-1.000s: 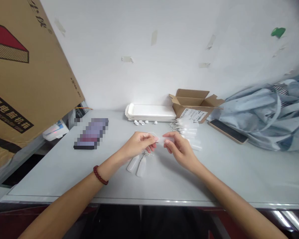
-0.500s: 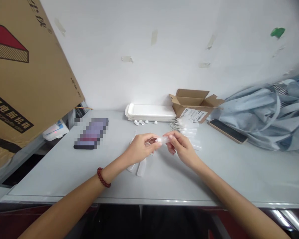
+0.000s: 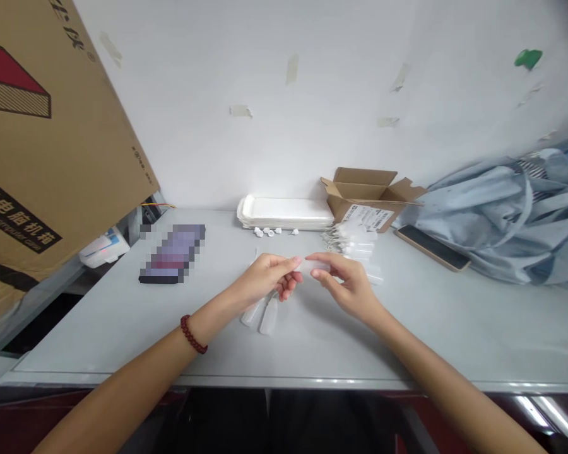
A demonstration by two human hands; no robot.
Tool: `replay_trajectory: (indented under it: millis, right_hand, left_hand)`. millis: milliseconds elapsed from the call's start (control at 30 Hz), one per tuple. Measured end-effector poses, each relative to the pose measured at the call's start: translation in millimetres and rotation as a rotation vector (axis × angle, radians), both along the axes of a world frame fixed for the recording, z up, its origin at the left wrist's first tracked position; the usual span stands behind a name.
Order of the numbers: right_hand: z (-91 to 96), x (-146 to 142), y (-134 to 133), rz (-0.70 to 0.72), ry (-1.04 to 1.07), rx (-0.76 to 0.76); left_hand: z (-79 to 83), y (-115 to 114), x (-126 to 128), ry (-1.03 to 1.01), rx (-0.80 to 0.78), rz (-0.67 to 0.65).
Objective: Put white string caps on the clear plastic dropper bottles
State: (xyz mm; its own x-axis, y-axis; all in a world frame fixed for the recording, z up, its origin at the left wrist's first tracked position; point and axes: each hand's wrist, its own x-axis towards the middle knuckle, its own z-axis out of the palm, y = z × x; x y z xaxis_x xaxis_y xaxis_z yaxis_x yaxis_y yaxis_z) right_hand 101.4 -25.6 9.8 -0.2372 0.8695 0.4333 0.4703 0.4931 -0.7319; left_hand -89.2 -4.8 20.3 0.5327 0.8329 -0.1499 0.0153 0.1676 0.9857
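A small translucent plastic bottle (image 3: 317,266) is held level above the desk, between my two hands. At its left end my left hand (image 3: 272,275) pinches it, thumb on top, hiding the cap end; the other fingers curl loosely below. My right hand (image 3: 348,277) has index finger and thumb along the bottle's opposite edges. Two similar bottles (image 3: 269,317) lie on the desk beneath my left hand. Several small white caps (image 3: 271,232) are scattered farther back. A pile of bottles with thin tips (image 3: 355,243) lies just behind my right hand.
Behind sit a stack of white padded envelopes (image 3: 288,213) and an open cardboard box (image 3: 362,198). A phone (image 3: 433,248) lies by a light-blue cloth bag (image 3: 497,214) at right. A pixelated dark device (image 3: 173,255) and a large carton (image 3: 61,139) are at left.
My left hand has turned, its lower fingers now showing below the bottle. The right thumb and index finger have shifted left along the bottle. The white cap end is now covered.
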Motion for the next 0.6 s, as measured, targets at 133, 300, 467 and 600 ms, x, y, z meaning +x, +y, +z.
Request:
replay_trajectory:
  millis: [133, 300, 467, 600]
  right_hand:
    - [0.9, 2, 1, 0.010, 0.001, -0.105]
    - [0.6, 1, 2, 0.023, 0.178, -0.312]
    - [-1.0, -2, 6, 0.037, 0.549, -0.547]
    - [0.5, -3, 9, -0.032, 0.597, -0.487]
  left_hand:
    - [-3.4, 0, 1, 0.064, 0.212, 0.012]
    - [-6.0, -4, 2, 0.239, 0.463, 0.078]
    - [-7.7, -8, 5, 0.309, 0.774, 0.156]
    - [-3.8, -12, 9, 0.280, 0.666, 0.114]
